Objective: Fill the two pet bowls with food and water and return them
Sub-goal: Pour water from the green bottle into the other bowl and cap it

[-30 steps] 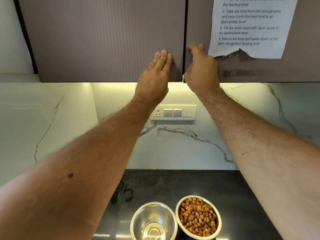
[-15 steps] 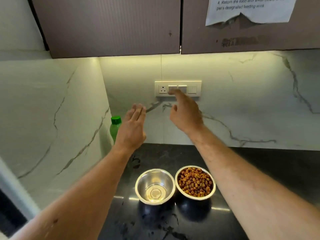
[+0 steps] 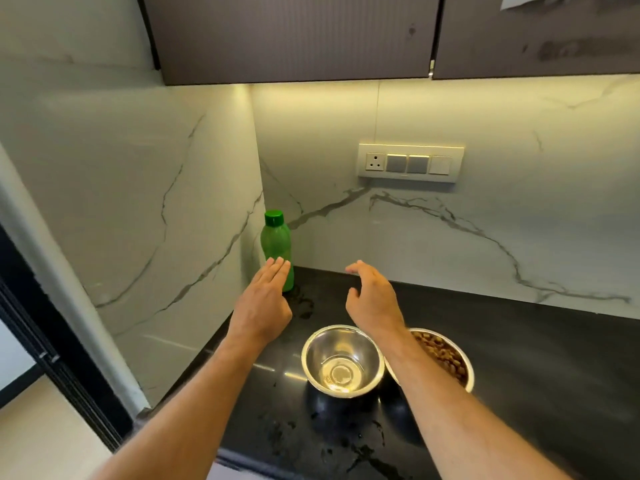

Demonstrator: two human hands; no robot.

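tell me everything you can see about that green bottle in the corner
The green bottle is translucent green plastic by the look of it, with a darker green screw cap, on, at the top. It stands upright on the black countertop, tucked into the back corner where the two marble-look walls meet. No label shows. Its contents cannot be told. The left hand reaches toward it with straight fingers whose tips overlap its lower body in view; whether they touch it cannot be told. Its base is partly hidden behind that hand.
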